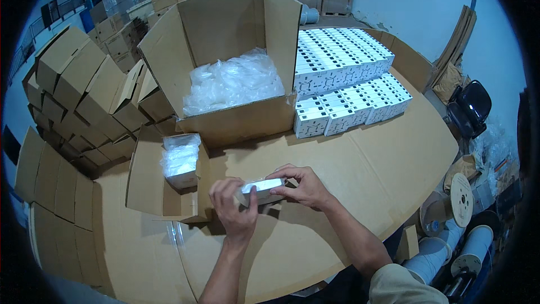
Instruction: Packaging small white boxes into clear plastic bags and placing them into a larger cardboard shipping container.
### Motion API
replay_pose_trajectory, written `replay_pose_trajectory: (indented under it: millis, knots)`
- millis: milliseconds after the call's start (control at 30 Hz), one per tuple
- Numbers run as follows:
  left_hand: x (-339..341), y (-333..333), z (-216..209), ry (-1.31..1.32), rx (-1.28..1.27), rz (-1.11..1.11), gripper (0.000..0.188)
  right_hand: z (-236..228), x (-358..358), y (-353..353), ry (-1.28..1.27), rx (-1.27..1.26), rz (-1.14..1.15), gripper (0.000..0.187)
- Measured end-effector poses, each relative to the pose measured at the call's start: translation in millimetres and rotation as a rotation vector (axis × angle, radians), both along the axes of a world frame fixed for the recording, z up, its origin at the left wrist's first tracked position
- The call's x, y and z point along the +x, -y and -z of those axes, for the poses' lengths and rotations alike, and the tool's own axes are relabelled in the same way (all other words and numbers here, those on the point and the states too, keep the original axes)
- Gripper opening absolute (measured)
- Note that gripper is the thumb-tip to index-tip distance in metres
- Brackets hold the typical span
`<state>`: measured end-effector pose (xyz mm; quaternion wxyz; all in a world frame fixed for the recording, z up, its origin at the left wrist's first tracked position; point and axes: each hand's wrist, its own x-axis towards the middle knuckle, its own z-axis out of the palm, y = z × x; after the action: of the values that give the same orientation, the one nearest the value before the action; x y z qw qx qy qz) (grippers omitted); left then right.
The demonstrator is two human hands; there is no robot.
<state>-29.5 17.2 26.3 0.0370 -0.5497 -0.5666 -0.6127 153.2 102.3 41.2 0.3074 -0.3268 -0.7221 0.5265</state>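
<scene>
Between my two hands is a small white box (262,187), held above the cardboard-covered table (332,236). My left hand (233,205) grips its left end, the thumb along the near side. At its right end the fingers and thumb of my right hand (302,187) are closed on it. Its top shines, but I cannot tell whether it has a plastic sleeve on. Just left of my left hand, an open small carton (209,183) contains several boxes in clear plastic (181,160), lined up at its far end.
Behind the small carton stands a large open carton (242,121) full of clear plastic bags (233,81). Stacked rows of white boxes (343,67) fill the table's far right. Brown cartons (84,90) are piled at left; spools (461,200) and a black chair (469,107) stand at right.
</scene>
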Motion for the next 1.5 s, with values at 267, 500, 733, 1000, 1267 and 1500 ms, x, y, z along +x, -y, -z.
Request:
replay_pose_trajectory:
  millis: [267, 500, 733, 1000, 1267, 1500]
  knots:
    - [7, 12, -14, -0.595, -0.164, 0.073, 0.034, 6, 2, -3, -0.027, 0.017, 0.005, 0.031]
    - [-4, 5, -18, -0.312, -0.228, 0.212, 0.036, 0, 3, -5, -0.017, 0.175, -0.030, 0.032]
    - [-14, -1, -14, 0.188, -0.401, 0.404, 0.036, -2, 4, -3, 0.012, 0.181, -0.007, 0.030]
    - [-22, -4, 2, 0.491, -0.492, 0.542, 0.037, -16, 4, 5, 0.170, 0.440, 0.022, 0.032]
    - [-16, 6, 7, 0.500, -0.628, 0.472, 0.056, -33, -1, 2, 0.349, 0.578, -0.077, 0.025]
    - [-19, 64, 20, -0.036, -0.578, 0.203, 0.083, -52, -16, -10, 0.249, 0.506, 0.092, 0.024]
